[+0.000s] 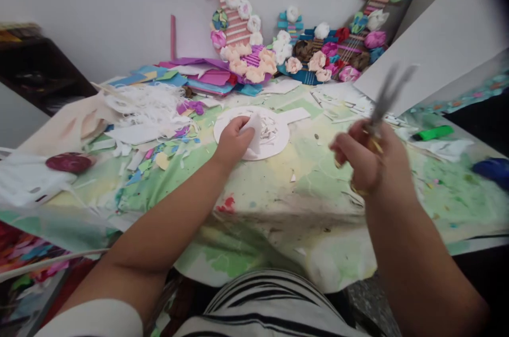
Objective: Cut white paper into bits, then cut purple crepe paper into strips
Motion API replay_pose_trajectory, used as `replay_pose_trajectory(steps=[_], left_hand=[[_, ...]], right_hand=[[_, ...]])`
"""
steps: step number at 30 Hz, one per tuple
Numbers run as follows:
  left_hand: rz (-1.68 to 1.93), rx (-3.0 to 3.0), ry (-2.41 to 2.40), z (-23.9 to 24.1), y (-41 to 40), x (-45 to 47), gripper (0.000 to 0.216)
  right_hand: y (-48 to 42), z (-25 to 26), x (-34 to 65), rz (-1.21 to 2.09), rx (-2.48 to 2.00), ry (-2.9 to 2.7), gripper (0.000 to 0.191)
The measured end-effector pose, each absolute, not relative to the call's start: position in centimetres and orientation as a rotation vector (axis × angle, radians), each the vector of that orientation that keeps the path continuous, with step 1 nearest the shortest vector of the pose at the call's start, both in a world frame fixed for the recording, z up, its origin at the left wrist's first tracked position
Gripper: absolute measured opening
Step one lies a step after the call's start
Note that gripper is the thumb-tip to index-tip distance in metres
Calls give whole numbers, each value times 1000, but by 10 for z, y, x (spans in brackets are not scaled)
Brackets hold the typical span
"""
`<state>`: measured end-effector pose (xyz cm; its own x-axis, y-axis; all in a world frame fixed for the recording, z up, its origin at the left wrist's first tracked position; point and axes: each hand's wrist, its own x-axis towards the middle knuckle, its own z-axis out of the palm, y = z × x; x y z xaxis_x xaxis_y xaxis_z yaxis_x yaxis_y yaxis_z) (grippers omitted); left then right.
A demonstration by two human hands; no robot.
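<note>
My left hand (235,138) pinches a small white sheet (254,133), paper or thin foam, above a white round cutout (281,138). Several small white snippets (269,131) lie on that cutout, and a white strip (295,115) sticks out from its right side. My right hand (368,154) is raised over the table's right part, its fingers closed around the handles of a pair of scissors (387,96). The scissors point up and away, with the blades slightly apart and blurred by motion.
A stained green-and-cream cloth (274,188) covers the table. White shreds (149,106) are heaped at left, beside coloured scraps (161,161). Flower-decorated guitar shapes (238,29) lean on the wall behind stacked coloured sheets (207,74). A green marker (433,133) lies at right.
</note>
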<state>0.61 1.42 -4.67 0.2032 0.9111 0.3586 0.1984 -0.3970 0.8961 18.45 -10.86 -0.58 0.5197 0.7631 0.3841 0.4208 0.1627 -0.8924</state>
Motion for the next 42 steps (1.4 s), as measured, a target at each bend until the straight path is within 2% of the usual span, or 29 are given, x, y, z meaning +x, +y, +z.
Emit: replay_pose_trajectory(steps=[3, 6, 11, 14, 18, 21, 24, 28, 31, 34, 38, 42], left_hand=[[1253, 1762, 1021, -47, 14, 6, 22], [1256, 1767, 1019, -46, 13, 6, 23], [1211, 1824, 1029, -49, 13, 4, 24], [1183, 1861, 1007, -53, 17, 3, 26], [1164, 1867, 1004, -55, 19, 3, 27], [1182, 1826, 1024, -54, 19, 1, 27], [1223, 1762, 1056, -52, 19, 0, 28], [1249, 1671, 1057, -48, 21, -3, 32], [1274, 1600, 1064, -44, 24, -6, 36], [1324, 1484, 1077, -42, 28, -9, 37], [1342, 1330, 1027, -42, 30, -11, 26], [1393, 1274, 1015, -43, 34, -13, 20]], right_hand=[[-172, -32, 174, 344, -1662, -964, 24], [-219, -86, 156, 383, -1866, -900, 24], [-240, -159, 142, 651, -2222, -1036, 21], [-232, -177, 141, 580, -2226, -1140, 25], [-221, -191, 135, 529, -2230, -1204, 17], [-228, -196, 132, 553, -2151, -1173, 20], [-247, -179, 137, 496, -2015, -1110, 23], [-255, -110, 153, 208, -1935, -1047, 24], [-208, -48, 166, 64, -1951, -1210, 25], [-120, -8, 169, 47, -1967, -1457, 28], [-9, 4, 153, 56, -2007, -1696, 27], [29, 2, 140, 58, -2031, -1823, 40]])
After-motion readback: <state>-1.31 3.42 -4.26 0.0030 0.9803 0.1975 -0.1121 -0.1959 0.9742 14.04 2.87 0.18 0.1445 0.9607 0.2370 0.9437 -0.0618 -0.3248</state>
